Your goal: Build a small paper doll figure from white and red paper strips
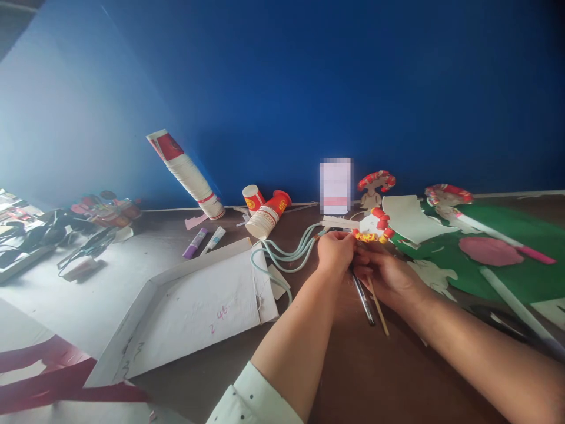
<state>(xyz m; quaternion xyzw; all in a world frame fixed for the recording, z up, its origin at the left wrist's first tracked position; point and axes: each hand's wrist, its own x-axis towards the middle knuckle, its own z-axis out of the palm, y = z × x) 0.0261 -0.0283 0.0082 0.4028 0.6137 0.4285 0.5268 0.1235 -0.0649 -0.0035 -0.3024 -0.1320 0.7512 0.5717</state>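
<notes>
Close together over the brown table, both hands are closed around a small white paper cutout with a red and yellow trim [371, 227]. My left hand [334, 252] grips its near left side, fingertips bent in and partly hidden. My right hand [386, 272] is curled beneath it. A thin wooden stick [378, 309] slants down from below my right hand; whether the fingers hold it is unclear. Beside the stick lies a dark pen [364, 300]. A pale flat strip [341, 222] sits just beyond my left hand.
An open white cardboard box lid [189, 312] and a looped pale blue cable [286, 257] lie left. Farther back are stacked paper cups [189, 176], more red cups [269, 215] and a purple glue stick [195, 243]. Green sheet [521, 229], pink-capped marker [503, 235] and similar cutouts [445, 197] lie right.
</notes>
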